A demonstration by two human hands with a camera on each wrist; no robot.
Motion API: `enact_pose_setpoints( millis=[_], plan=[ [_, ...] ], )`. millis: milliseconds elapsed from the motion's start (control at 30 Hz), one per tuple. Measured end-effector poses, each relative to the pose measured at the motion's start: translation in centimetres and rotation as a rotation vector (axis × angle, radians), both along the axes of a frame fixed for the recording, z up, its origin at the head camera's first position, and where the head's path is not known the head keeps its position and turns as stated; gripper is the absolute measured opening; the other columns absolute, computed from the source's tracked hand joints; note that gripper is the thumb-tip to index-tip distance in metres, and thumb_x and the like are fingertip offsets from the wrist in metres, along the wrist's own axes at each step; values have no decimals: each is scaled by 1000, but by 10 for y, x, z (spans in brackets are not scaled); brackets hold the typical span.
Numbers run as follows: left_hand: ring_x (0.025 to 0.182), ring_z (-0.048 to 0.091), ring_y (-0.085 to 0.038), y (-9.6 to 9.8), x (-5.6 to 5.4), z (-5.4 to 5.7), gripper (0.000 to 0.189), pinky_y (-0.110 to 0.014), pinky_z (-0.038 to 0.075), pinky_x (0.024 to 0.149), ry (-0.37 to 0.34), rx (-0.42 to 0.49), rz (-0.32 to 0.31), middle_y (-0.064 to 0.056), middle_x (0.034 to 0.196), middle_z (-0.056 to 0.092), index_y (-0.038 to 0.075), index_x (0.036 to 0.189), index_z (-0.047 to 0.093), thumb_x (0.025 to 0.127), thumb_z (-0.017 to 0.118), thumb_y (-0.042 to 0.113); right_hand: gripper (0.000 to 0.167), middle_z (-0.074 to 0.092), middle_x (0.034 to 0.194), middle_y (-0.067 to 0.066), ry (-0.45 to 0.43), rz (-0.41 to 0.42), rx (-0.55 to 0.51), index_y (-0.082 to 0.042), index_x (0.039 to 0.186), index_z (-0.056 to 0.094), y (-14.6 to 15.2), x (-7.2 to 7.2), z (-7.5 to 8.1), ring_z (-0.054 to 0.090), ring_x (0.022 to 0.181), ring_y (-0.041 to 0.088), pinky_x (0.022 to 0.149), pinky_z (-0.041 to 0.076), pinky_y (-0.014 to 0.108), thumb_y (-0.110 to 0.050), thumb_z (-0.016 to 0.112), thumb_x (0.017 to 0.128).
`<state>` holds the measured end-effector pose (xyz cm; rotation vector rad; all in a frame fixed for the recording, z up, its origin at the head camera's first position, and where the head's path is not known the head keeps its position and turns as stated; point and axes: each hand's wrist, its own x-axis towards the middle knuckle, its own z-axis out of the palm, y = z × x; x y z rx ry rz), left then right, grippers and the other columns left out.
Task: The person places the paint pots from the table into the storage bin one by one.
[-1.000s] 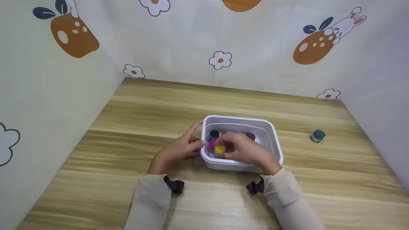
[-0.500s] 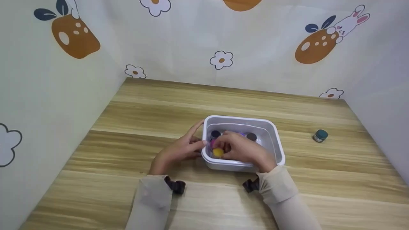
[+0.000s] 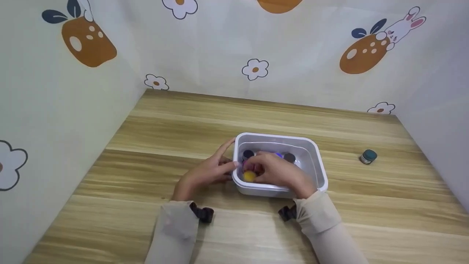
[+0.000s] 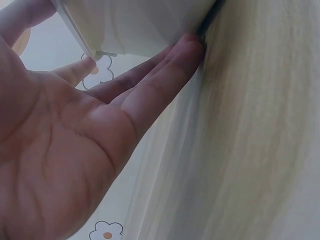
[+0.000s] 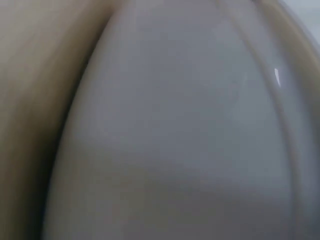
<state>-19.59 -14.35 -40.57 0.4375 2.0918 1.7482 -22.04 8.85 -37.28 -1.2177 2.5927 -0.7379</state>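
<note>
In the head view a white plastic tub stands on the wooden table with several small paint jars inside. My right hand reaches over its near rim and pinches a yellow-topped jar at the front left corner. Behind that hand are two dark-lidded jars and a bit of blue-purple; the palm hides the rest. With fingers spread and mostly straight, my left hand touches the tub's left side. The left wrist view has those fingers against the tub's outer wall.
One teal-lidded jar stands alone on the table, right of the tub. Fabric walls printed with flowers and fruit enclose the back and sides. A close, blurred tub wall fills the right wrist view.
My right hand has moved slightly left and down into the tub with the yellow-topped jar. A magenta jar beside it has become mostly hidden. The left hand stays at the tub's side.
</note>
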Motion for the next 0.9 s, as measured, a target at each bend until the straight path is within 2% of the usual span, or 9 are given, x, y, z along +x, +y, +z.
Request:
enact_pose_setpoints(
  millis=[133, 200, 300, 433, 533, 700, 800, 900],
  plan=[
    [109, 63, -29, 0, -1, -1, 82, -46, 55, 95, -19, 14, -6, -25, 126, 56, 30, 160, 5, 99, 59, 29, 29, 66, 93, 6, -66, -34, -66, -5, 113, 71, 13, -1, 11, 57, 80, 14, 69, 49, 25, -9, 77, 84],
    [110, 63, -30, 0, -1, -1, 82, -47, 54, 96, -26, 22, -6, -26, 127, 55, 30, 160, 5, 99, 59, 29, 28, 67, 93, 7, -72, -71, -110, -4, 114, 70, 23, -2, 18, 55, 78, 14, 68, 48, 25, -10, 75, 88],
    [110, 63, -31, 0, -2, -1, 82, -46, 55, 95, -29, 17, -2, -26, 127, 55, 31, 160, 5, 99, 59, 29, 26, 64, 88, 4, -45, -174, -167, -2, 115, 70, 45, -4, 28, 54, 75, 14, 65, 47, 25, -14, 71, 92],
    [109, 64, -31, -1, -2, -1, 80, -45, 56, 92, -29, 15, -3, -25, 126, 54, 32, 160, 6, 99, 58, 29, 25, 59, 82, 4, 50, -363, -203, -2, 112, 71, 79, -8, 36, 51, 73, 17, 62, 44, 23, -19, 69, 94],
    [109, 63, -32, -2, -2, 0, 80, -46, 56, 93, -34, 20, -4, -26, 127, 53, 33, 160, 6, 99, 58, 29, 24, 55, 79, 6, 119, -501, -225, -2, 110, 71, 107, -12, 37, 49, 71, 18, 59, 42, 23, -21, 67, 96],
    [110, 63, -33, -2, -2, -1, 81, -46, 55, 94, -37, 22, -2, -26, 127, 52, 33, 160, 6, 99, 59, 28, 26, 51, 76, 4, 221, -724, -314, 0, 108, 71, 157, -15, 33, 45, 66, 10, 55, 38, 18, -22, 65, 97],
    [111, 62, -32, -1, -2, -2, 82, -46, 55, 94, -44, 32, -11, -27, 127, 52, 33, 160, 5, 99, 59, 28, 29, 52, 77, 0, 232, -822, -363, 3, 109, 70, 186, -14, 27, 46, 65, 6, 56, 40, 15, -23, 63, 98],
    [111, 62, -32, -2, -2, -2, 82, -46, 55, 95, -49, 29, -6, -26, 128, 52, 34, 160, 6, 99, 60, 28, 35, 52, 79, -4, 204, -902, -353, 3, 113, 68, 212, -11, 21, 46, 68, 5, 57, 40, 16, -27, 59, 99]
  ],
)
